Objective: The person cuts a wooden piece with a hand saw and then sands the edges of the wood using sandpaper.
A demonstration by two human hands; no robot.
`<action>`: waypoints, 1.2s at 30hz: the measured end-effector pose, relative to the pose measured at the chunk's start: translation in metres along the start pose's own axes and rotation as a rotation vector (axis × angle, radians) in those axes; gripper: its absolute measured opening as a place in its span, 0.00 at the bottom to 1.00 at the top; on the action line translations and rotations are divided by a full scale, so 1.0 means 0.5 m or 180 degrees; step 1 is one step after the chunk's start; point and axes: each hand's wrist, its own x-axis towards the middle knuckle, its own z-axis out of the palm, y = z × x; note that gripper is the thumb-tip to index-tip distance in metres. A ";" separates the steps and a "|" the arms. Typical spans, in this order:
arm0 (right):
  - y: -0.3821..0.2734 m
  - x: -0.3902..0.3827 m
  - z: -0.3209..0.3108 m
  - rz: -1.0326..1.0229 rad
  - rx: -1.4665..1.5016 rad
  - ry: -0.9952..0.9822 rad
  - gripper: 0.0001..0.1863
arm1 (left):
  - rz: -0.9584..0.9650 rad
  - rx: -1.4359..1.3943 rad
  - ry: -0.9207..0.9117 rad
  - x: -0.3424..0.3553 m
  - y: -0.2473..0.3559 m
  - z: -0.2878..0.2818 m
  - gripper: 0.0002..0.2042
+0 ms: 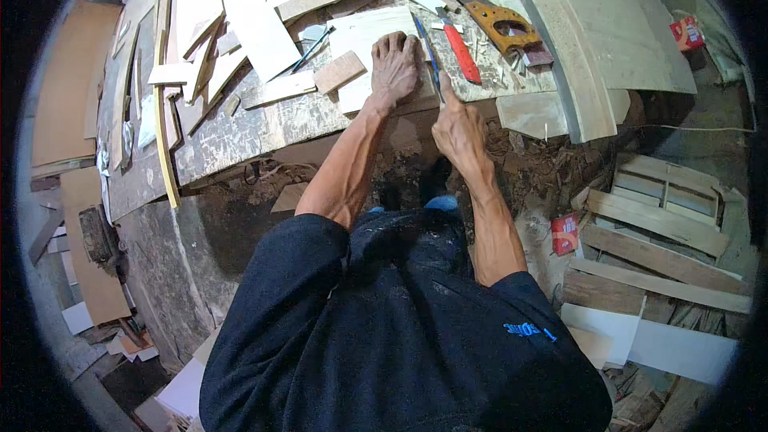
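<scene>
Watching remotely, I saw left hand (395, 70) atop pale flat wooden board (358, 27) on scuffed grey workbench (280, 125), finger grip unclear; right hand (459, 126) closed around slim blue straight tool (426, 42). Board seemed light, stiff; I favoured pinning edges.

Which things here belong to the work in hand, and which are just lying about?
Apparently in use:
- thin blue tool, held in the right hand
- pale board, under the left hand

Apparently lying about:
- handsaw with yellow handle
- red tool
- small wood block
- red packet at lower right
</scene>
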 end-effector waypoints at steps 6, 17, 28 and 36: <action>0.017 -0.018 0.014 0.0050 -0.0128 -0.0008 0.38 | 0.0080 0.0065 0.0016 -0.004 0.001 -0.016 0.18; 0.016 0.006 0.047 0.0113 -0.0090 0.0144 0.38 | -0.0666 -0.0175 -0.0215 0.038 -0.014 -0.002 0.17; 0.017 -0.012 0.037 0.0101 -0.0091 -0.0032 0.48 | -0.0666 0.0879 -0.0335 0.072 -0.008 0.012 0.13; 0.021 -0.021 0.024 0.0199 0.0148 -0.0046 0.41 | -0.0523 0.0444 -0.0382 0.071 -0.010 0.002 0.11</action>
